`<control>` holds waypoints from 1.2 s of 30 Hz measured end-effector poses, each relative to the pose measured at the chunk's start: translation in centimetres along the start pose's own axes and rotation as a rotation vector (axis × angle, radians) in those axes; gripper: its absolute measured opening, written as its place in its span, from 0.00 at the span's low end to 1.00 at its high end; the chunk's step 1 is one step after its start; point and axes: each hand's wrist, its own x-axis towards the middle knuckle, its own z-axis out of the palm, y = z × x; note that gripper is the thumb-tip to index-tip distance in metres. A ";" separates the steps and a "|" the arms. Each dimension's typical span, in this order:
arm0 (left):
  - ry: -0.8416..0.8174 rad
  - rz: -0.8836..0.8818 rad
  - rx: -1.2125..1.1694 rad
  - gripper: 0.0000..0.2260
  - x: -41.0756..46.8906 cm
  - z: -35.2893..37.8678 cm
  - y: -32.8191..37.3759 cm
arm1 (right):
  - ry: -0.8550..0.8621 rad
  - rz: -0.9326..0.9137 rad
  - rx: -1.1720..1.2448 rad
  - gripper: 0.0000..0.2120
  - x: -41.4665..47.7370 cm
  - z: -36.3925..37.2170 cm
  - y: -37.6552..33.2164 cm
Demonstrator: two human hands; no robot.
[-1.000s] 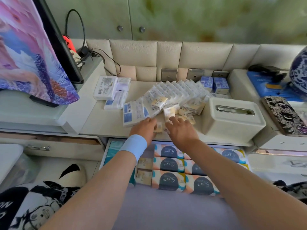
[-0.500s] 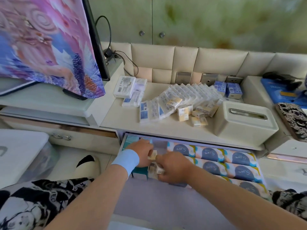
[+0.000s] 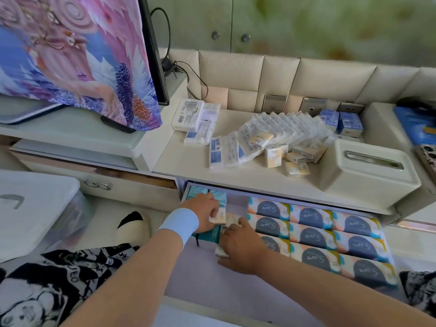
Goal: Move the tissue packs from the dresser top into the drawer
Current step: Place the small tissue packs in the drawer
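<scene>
Both hands are down inside the open drawer (image 3: 203,277) below the dresser top (image 3: 236,178). My left hand (image 3: 200,214) pinches a small cream-and-white tissue pack (image 3: 218,215) at the drawer's left side. My right hand (image 3: 240,246) lies over more small packs (image 3: 221,252), fingers curled around them. On the dresser top lie a leaning row of clear-wrapped tissue packs (image 3: 271,135), several small cream packs (image 3: 297,168) and two blue boxes (image 3: 339,120).
Several large "S.pure" tissue packs (image 3: 316,234) fill the drawer's right part; teal packs (image 3: 195,192) sit at its back left. A white tissue box (image 3: 368,168) stands right on the dresser top. A cloth-draped TV (image 3: 70,55) is at left, a plastic bin (image 3: 35,208) below.
Both hands came down from the dresser top into the drawer carrying small cream packs, and now set them at the drawer's left side. The view shifted left and down.
</scene>
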 end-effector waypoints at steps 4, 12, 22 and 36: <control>0.010 0.007 -0.010 0.09 0.0 0.2 -0.2 | -0.042 0.049 -0.061 0.26 -0.3 1.3 -0.9; 0.017 0.004 -0.011 0.09 0.0 0.2 -0.3 | -0.124 0.070 -0.134 0.28 -0.4 0.4 -0.8; 0.018 0.000 -0.033 0.07 -0.2 0.0 -0.1 | -0.130 0.219 -0.118 0.25 0.0 1.3 -1.3; 0.031 -0.024 -0.019 0.08 -0.5 0.0 0.5 | -0.108 0.080 -0.228 0.19 -0.7 0.5 0.5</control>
